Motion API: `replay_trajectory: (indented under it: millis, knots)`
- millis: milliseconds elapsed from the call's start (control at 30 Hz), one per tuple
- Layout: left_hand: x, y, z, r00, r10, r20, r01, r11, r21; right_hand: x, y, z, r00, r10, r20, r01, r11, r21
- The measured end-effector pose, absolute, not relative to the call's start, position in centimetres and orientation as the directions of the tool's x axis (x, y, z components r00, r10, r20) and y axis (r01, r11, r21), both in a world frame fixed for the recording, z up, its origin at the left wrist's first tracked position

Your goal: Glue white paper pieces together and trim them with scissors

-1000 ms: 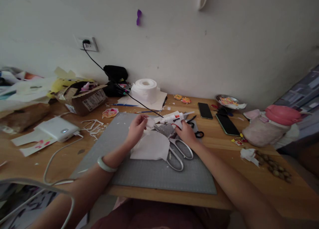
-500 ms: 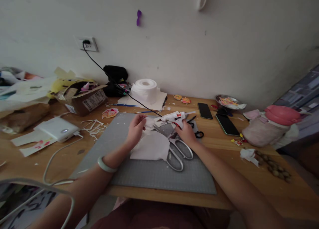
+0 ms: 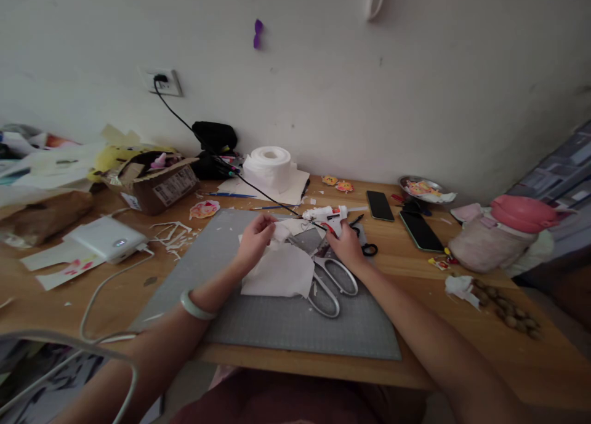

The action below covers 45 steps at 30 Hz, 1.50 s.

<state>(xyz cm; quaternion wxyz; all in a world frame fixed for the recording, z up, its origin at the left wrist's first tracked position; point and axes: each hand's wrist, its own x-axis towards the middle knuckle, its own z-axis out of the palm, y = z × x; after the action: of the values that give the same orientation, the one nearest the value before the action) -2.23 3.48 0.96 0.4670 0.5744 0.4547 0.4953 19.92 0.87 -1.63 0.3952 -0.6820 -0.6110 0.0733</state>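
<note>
The cardboard box (image 3: pixel 159 179) bears a printed label (too small to read); nothing else shows text.

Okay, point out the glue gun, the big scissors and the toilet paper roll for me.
glue gun (image 3: pixel 323 213): head view, on its white body.
scissors (image 3: pixel 333 284): head view, on the white handle loops.
toilet paper roll (image 3: pixel 271 164): head view, on the roll's front side.
</note>
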Motion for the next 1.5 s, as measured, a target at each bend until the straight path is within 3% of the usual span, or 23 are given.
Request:
replay_trajectory:
  millis: [233,400,733,900,1200,1500]
  knots:
    - [-2.3,4.2,-0.5,0.145,0.987,0.074,0.198,-0.102,0.975,20.1,0.7,-1.8,0.240,0.877,0.416,0.724,0.124,-0.679]
    - [-2.2,4.7,-1.0,0.118,0.992,0.036,0.190,-0.058,0.980,20.3,0.7,-2.3,0.123,0.867,0.484,0.675,0.284,-0.681]
    - [-2.0,4.4,-0.6,0.167,0.985,0.047,0.196,-0.080,0.977,20.6,0.7,-2.3,0.059,0.824,0.563,0.723,0.354,-0.593]
    - [-2.0,4.2,-0.4,0.158,0.987,0.028,0.203,-0.060,0.977,20.8,0.5,-1.9,-0.049,0.824,0.564,0.767,0.393,-0.507]
    - [-1.6,3.6,0.4,0.201,0.970,-0.139,0.035,0.135,0.990,21.1,0.5,-1.8,-0.168,0.801,0.574,0.813,0.442,-0.379]
    - [-1.5,3.5,0.7,0.226,0.940,-0.254,-0.230,0.305,0.924,22.0,0.7,-2.1,-0.345,0.691,0.635,0.803,0.567,-0.182]
